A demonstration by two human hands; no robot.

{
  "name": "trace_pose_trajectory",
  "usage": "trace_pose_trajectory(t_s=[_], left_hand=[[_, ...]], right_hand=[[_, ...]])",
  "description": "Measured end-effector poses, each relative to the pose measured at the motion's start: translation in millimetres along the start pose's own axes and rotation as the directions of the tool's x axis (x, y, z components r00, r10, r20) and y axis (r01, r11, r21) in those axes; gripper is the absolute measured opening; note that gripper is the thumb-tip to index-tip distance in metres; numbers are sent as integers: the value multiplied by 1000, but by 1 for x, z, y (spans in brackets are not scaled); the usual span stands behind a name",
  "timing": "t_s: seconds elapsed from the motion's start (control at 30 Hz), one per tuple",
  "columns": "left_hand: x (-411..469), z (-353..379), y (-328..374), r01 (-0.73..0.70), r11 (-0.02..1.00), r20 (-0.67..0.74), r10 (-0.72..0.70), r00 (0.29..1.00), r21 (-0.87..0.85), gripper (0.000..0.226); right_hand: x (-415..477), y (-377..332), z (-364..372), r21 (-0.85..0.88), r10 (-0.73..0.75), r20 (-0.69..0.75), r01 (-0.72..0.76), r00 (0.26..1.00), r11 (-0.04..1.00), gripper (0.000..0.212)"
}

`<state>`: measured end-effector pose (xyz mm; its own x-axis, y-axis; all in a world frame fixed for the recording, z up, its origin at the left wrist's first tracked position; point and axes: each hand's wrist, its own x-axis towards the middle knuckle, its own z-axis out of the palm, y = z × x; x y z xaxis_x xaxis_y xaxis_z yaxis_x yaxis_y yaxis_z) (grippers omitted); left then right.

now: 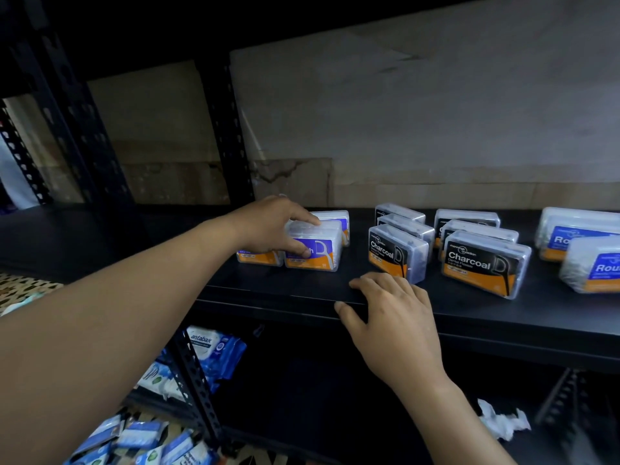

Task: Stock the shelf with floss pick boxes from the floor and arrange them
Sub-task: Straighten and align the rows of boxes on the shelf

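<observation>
My left hand (268,226) grips a clear floss pick box with a purple and orange label (317,248) standing on the black shelf (302,283). A similar box (260,257) is partly hidden under that hand, and another (339,221) stands behind. Two rows of black Charcoal floss boxes stand further right, one row (397,251) near the middle and one row (483,263) beside it. Blue-labelled boxes (590,263) sit at the far right. My right hand (392,317) rests flat on the shelf's front edge, fingers spread, holding nothing.
A black perforated upright (231,135) rises behind the left boxes, and another (198,387) runs below the shelf. Blue wipe packets (214,350) lie on the lower level and on the floor (134,437). Crumpled white paper (503,421) lies on the lower shelf at right.
</observation>
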<state>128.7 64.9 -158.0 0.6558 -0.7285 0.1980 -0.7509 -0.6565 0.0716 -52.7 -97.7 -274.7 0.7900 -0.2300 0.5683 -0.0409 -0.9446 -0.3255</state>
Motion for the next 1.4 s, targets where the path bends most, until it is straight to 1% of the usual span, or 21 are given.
trace_pose_trajectory(t_s=[0.3,0.43,0.67,0.83,0.87,0.97,1.0,1.07,1.13,1.3,1.4], left_hand=[[-1,2,-4,2,1000,-3,-2,1000,-7,66],[-2,-1,-4,12,1000,7,-12,1000,11,64],[-3,0,-1,12,1000,9,-12,1000,-10,64],[-6,-4,3,27,999,11,-27,1000,-18,68],[-6,-7,4,35,998,4,-35,999,-47,66],[4,-15,4,6,985,-32,-11,999,-172,46],[9,-18,5,0,982,-42,-8,999,-190,42],[22,-21,6,9,984,-39,-17,999,-179,36],[36,-21,8,24,990,-4,-25,1000,-141,33],[61,-10,14,61,995,75,-56,996,-76,33],[69,-5,15,67,994,102,-59,993,-82,29]], right_hand=[[0,0,1,-3,5,-2,-5,1000,1000,42],[0,0,2,-9,1,-16,-1,1000,1000,41],[0,1,6,-17,5,-48,-5,999,1000,39],[0,1,7,-30,-1,-53,-1,999,1000,40],[0,1,7,-31,-1,-56,-1,998,1000,39],[-1,1,8,-37,-7,-65,4,998,999,39],[-1,1,9,-38,-10,-67,7,998,999,39],[0,2,10,-43,-16,-76,13,997,999,39],[0,2,11,-48,-19,-91,15,996,999,39],[0,3,13,-30,-35,-120,32,992,999,40],[0,4,13,-21,-37,-130,35,991,999,39]])
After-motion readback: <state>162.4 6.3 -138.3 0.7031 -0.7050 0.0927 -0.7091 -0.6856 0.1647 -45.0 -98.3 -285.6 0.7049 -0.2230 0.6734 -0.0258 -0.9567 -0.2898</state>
